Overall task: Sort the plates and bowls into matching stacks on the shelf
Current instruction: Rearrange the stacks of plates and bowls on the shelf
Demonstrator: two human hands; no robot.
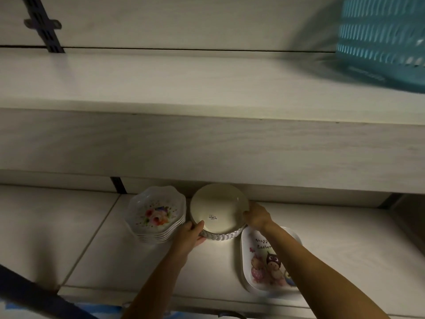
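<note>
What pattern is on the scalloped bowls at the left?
A floral print, pink and red flowers on white, on the scalloped bowls; head view.

The oval tray point(264, 261) lying at the right of the lower shelf point(345, 238) is carrying handwritten-style purple lettering near its top end: "Happ" on the first line and "Easter" on the second, the end of each line being cut off by the right forearm crossing over it, so the greeting is showing only in part. The cream plate point(218, 207) topping the middle stack is bearing a small white sticker point(213, 218) near its front edge, with dark print and what looks like a barcode; that print is appearing too small and blurred to read.
</note>
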